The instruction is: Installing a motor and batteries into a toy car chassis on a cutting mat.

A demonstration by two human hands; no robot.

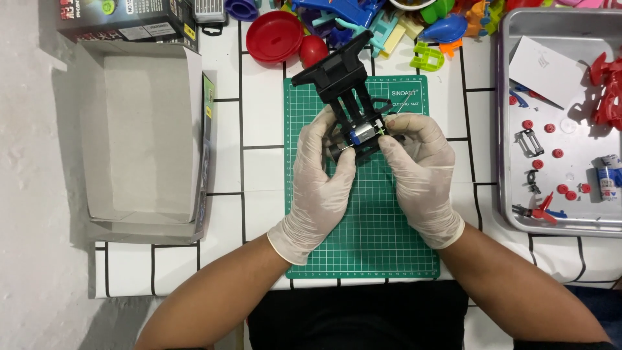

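Note:
Both hands wear thin white gloves and hold a black plastic toy chassis point(341, 83) above a green cutting mat point(363, 227). My left hand point(321, 185) grips the chassis's near left side. My right hand point(421, 172) grips its right side, thumb and forefinger pinched at a small silver and blue motor point(364, 132) seated in the frame. The chassis's wide far end points away from me, toward the toy pile.
An open grey cardboard box point(146, 136) lies at the left. A metal tray point(512, 129) at the right holds small red wheels, a battery point(608, 176), red parts and a white paper. Colourful plastic toys point(389, 26) crowd the far edge.

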